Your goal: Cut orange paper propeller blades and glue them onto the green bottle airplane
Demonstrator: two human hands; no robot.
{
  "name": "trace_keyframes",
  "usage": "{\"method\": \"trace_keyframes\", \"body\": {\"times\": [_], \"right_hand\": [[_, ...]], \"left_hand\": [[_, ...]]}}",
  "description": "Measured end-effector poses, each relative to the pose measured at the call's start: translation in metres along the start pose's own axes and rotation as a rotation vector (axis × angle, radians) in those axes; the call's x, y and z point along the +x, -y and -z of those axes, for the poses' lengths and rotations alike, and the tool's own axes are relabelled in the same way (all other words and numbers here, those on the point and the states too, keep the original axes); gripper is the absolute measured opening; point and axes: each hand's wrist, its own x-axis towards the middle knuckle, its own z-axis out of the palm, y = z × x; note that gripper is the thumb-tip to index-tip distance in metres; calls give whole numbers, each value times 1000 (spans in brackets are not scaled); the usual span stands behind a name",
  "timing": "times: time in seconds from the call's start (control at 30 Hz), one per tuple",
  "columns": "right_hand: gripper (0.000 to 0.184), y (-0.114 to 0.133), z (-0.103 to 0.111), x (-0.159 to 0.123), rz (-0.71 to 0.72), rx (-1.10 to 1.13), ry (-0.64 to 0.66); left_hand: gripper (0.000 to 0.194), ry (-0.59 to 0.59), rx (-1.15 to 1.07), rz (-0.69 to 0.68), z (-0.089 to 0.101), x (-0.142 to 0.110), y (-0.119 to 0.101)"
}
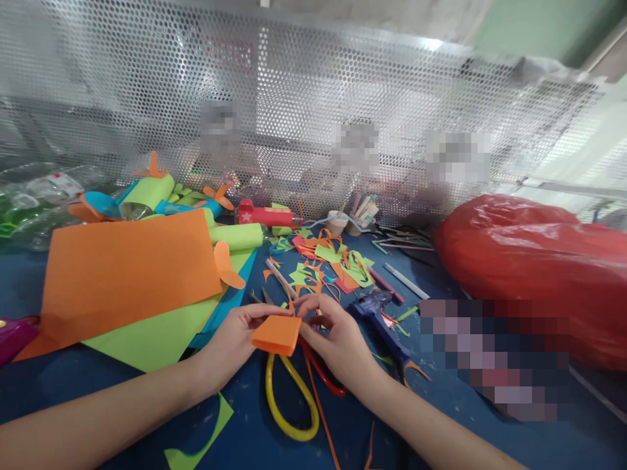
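Note:
A folded piece of orange paper (277, 333) is held up between my two hands, above the blue table. My left hand (235, 339) grips its left edge, thumb and fingers closed on it. At its right edge, my right hand (337, 336) pinches the paper with thumb and curled fingers. Beneath lie scissors with a yellow handle (294, 418); a red handle (323, 372) shows under my right hand. To the right of that hand rests a blue glue gun (382, 323).
Large orange (127, 277) and green sheets (147, 336) lie at left, with plastic bottles (34, 196) behind. Paper scraps (328, 254) cover the middle back, before cups of pens (355, 222). A red plastic bag (529, 261) sits at right. A perforated metal screen (304, 98) stands behind.

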Motion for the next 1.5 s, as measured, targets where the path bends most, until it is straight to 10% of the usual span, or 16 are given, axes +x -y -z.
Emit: {"method": "trace_keyframes", "body": {"times": [0.87,1.3,1.5], "right_hand": [[17,-2,3,5,-87,117,-47],[14,2,4,3,24,-99,-46],[39,9,4,-4,237,-330,-64]], "left_hand": [[22,42,-44,-35,-3,4,1],[22,-16,-289,-8,-2,3,4],[17,-53,-285,12,-4,1,0]]}}
